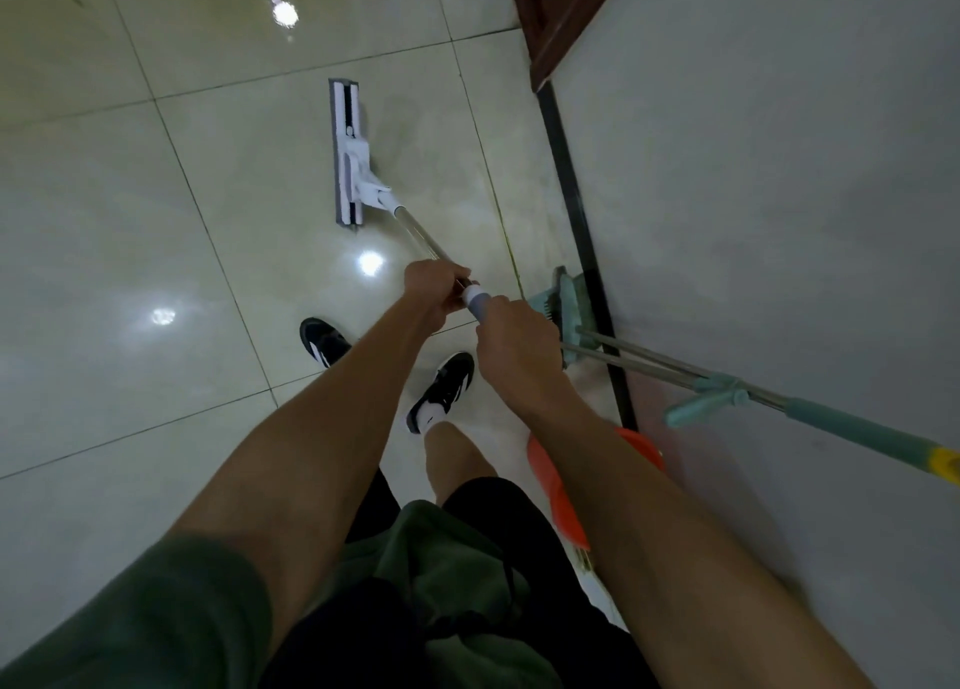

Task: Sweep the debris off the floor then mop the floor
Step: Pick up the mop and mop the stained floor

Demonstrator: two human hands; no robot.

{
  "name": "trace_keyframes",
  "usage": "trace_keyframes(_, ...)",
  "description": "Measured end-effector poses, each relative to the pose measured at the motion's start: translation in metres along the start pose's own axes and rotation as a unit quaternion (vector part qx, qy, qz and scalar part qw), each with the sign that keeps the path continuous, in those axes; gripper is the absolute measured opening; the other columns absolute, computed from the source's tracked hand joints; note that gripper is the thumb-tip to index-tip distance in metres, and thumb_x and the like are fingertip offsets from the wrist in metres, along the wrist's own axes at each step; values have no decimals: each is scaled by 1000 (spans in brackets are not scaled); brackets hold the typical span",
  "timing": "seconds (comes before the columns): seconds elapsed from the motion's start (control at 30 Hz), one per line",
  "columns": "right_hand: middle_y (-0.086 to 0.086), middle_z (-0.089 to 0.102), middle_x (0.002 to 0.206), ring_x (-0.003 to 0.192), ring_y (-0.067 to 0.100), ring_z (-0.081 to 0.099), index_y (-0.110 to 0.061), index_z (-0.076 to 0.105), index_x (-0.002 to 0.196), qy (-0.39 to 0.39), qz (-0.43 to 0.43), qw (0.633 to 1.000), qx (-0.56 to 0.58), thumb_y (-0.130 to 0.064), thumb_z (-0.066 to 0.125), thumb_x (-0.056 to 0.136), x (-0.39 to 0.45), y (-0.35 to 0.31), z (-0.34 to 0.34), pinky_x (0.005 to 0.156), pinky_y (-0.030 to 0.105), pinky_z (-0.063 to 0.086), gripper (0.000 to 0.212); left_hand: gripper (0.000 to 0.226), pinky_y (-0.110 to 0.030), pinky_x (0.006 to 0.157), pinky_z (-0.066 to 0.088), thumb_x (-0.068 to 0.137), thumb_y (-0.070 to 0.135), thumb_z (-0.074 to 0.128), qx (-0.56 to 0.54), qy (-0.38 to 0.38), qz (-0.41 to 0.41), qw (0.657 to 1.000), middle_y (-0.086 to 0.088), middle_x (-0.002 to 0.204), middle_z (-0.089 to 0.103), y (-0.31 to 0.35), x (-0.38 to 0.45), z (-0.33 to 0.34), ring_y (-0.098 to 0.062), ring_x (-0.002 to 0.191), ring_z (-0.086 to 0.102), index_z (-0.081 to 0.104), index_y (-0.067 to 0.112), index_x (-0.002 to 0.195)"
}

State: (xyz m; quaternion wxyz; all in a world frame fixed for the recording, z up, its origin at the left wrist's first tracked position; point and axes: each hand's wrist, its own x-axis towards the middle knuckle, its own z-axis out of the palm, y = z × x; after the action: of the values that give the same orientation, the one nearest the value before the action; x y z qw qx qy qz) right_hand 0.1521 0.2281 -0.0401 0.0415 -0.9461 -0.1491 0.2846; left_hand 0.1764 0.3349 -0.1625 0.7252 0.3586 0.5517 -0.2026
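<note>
- Glossy pale tiles make up the floor (130, 221), split by dark grout lines and carrying bright light reflections; we look straight down on it.
- Along the right we see a grey wall (779, 195) with a dark skirting strip (571, 195) at its foot and a brown wooden frame (550, 18) near the top.
- Our flat mop (351, 153) lies with its white and grey head flat on the tiles ahead of us, its metal pole (415, 231) slanting back toward our hands.
- A teal squeeze mop (566, 314) leans against the wall to the right, its handle (857, 428) running off the right edge with a yellow band at the end.
- An orange dustpan (558, 491) sits by the wall, partly hidden behind our right forearm.
- Our black and white shoes (441, 387) stand on the tiles below the hands.
- Our left hand (434, 293) has its grip clenched round the metal pole, just ahead of the grey sleeve on the pole.
- Our right hand (514, 345) has its grip wrapped round the grey handle end, just behind the left.
</note>
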Motion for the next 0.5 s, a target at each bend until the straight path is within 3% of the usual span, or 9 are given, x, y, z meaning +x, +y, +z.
trace_keyframes(0.27,10,66,95,82,25,64,-9,58,112,-16,8,998,62,-20,53,100,5,-41,24,61,30,35,17,19,-27,46,56,83,-4,78,68,46,50,995,-17,75,68,21,5,-57,-25,67,68,60,-1,78)
trace_keyframes(0.5,10,65,89,71,20,54,-8,59,95,-126,46,985,105,-28,48,100,23,-75,56,61,29,41,24,19,-26,44,55,85,0,78,65,72,25,995,-14,75,67,19,20,-113,-21,66,67,61,0,78)
